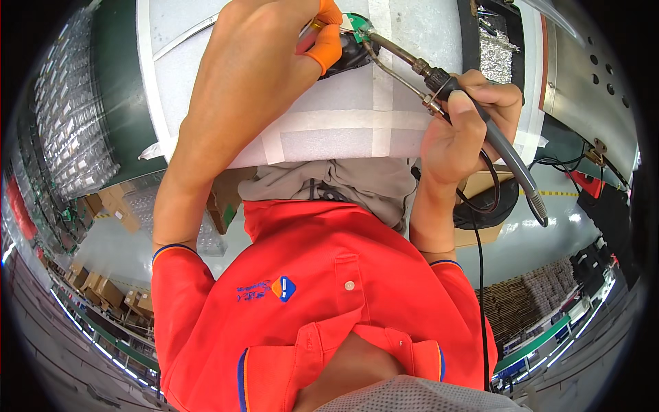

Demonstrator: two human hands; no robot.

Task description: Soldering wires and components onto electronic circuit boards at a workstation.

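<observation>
My left hand (264, 51), with orange finger cots on its fingertips, is closed at the upper middle beside a small green circuit board (357, 25). Something red and yellow shows between its fingers, but the hand hides most of it. Under the board lies a glossy black part (351, 55). My right hand (463, 127) grips the grey handle of a soldering iron (508, 152). The iron's metal tip reaches the board, and a thin metal tube (399, 77) clamped to the iron ends at the same spot.
A white padded work surface (329, 141) with tape strips lies beneath. At its right are a dark tray (472, 41) with crumpled foil and a perforated metal housing (594, 82). Stacked clear plastic trays (72, 117) stand at the left. The iron's black cable (478, 275) hangs by my right arm.
</observation>
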